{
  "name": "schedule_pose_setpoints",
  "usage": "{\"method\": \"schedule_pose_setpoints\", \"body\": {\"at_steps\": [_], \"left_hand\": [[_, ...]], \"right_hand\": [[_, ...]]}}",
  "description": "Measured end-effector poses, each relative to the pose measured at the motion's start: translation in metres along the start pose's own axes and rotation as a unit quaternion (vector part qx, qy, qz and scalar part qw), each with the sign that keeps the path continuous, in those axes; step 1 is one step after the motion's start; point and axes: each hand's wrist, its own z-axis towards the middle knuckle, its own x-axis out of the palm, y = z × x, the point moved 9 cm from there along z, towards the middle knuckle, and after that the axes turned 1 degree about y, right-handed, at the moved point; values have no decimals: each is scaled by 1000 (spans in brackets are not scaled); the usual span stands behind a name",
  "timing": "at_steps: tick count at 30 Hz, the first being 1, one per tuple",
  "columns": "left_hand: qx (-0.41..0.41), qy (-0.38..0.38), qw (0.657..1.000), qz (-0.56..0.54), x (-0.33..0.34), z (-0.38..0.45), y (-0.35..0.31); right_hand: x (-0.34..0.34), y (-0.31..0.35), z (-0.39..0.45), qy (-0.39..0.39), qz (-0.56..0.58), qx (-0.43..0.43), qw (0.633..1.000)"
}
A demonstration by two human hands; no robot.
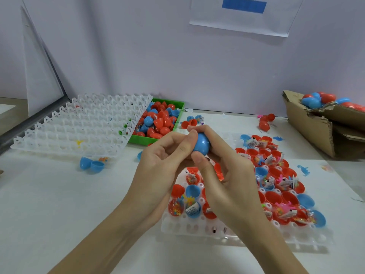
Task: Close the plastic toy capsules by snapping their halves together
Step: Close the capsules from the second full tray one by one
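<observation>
A blue capsule (201, 144) is held between both hands above the table's middle. My left hand (166, 165) grips it from the left, thumb on top. My right hand (223, 167) wraps it from the right, with the thumb under its near side. Whether its halves are joined is hidden by the fingers. Below the hands lies a white holder tray (197, 227) filled with several open red and blue capsule halves (273, 197) that hold small toys and packets.
A stack of white holder trays (79, 127) lies at the left, with a green bin (178, 107) of red and blue halves behind it. A torn cardboard box (320, 125) with capsules stands at the right. Loose blue halves (91, 165) lie near the left.
</observation>
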Motion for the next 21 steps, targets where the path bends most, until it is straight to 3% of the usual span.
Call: {"method": "schedule_pose_setpoints", "body": {"at_steps": [9,13,15,17,21], "left_hand": [[-7,34,999,-4,-2,4,-4],[-2,25,1000,4,-6,6,-8],[-1,20,1000,8,-9,8,-8],[-6,19,1000,8,-12,9,-6],[-5,14,999,36,-14,11,-4]], "right_hand": [[11,-7,-2,63,101,42,992],[15,-16,15,109,67,63,990],[17,-25,19,104,63,94,988],[10,-14,13,45,-12,63,997],[-3,-11,1,-11,-54,37,998]]}}
